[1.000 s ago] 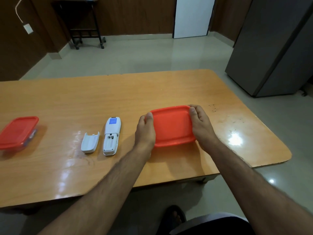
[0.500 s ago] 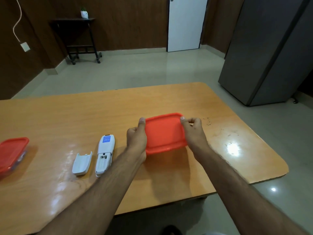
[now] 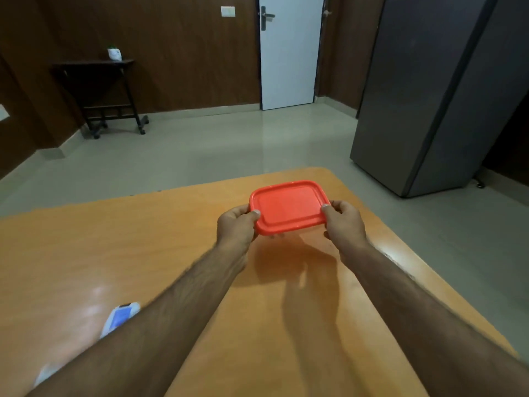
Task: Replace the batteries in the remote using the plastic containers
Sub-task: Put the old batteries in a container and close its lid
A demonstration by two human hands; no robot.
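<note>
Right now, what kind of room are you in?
Probably a room in a home, maybe a dining area: a big wooden table, a tall grey fridge on a tiled floor, and a white door in a wood-panelled wall.

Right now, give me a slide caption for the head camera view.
Both hands, left hand and right hand, hold a red-lidded container above the wooden table.
</note>
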